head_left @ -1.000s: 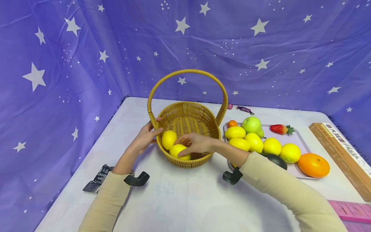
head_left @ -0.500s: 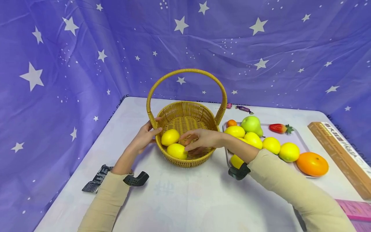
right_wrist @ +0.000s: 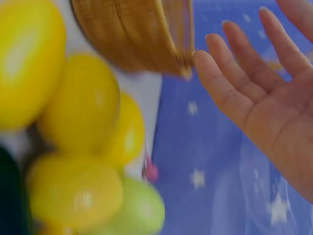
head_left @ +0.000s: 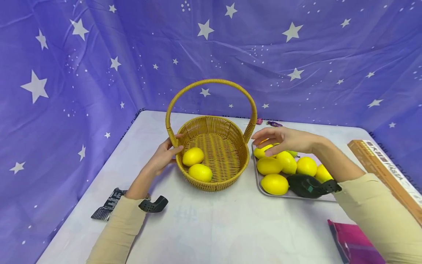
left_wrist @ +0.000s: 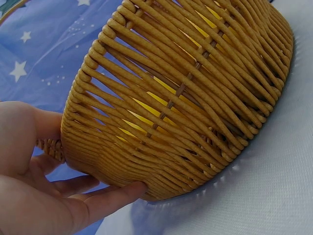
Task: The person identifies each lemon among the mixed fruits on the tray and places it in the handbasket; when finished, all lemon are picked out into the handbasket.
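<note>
My left hand (head_left: 163, 156) holds the wicker basket (head_left: 245, 161) by its left side, thumb over the rim and fingers against the outer wall. The left wrist view shows the fingers (left_wrist: 115, 198) along the basket's woven side (left_wrist: 195, 98). Two lemons lie inside at the left: a rear lemon (head_left: 193, 156) and a front lemon (head_left: 200, 172). Over the tray's (head_left: 260, 183) back left part hovers my right hand (head_left: 290, 140), fingers spread and loosely bent, holding nothing. Several lemons (head_left: 274, 184) lie below it, and a green pear (right_wrist: 142, 208) shows partly in the right wrist view.
A dark avocado-like fruit (head_left: 301, 185) sits at the tray's front. Right of the tray lies a long brown box (head_left: 382, 165); a pink packet (head_left: 356, 244) is nearer. Wrapped candy (head_left: 274, 124) lies behind, and a black packet (head_left: 110, 205) lies by the left forearm.
My right hand has let go of the front lemon, leaving it in the basket, and has moved up and right over the tray. My left hand stays on the basket.
</note>
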The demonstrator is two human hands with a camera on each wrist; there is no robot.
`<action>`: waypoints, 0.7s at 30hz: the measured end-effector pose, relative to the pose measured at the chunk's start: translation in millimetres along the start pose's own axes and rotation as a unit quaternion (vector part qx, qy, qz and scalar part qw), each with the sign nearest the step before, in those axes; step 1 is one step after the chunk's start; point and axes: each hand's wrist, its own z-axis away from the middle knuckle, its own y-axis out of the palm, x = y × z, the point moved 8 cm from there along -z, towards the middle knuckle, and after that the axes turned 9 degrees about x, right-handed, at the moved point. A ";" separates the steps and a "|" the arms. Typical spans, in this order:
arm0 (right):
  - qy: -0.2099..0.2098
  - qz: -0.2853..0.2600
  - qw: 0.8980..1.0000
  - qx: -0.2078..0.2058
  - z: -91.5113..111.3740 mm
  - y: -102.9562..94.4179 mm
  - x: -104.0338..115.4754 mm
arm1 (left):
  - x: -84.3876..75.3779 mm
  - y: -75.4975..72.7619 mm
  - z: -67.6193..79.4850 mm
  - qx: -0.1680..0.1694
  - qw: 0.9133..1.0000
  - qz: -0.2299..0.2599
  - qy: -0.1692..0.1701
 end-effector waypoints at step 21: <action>0.092 0.072 0.991 -0.068 142.6 -53.0 -124.2 | -0.4 2.3 1.3 0.005 1.000 -0.004 0.002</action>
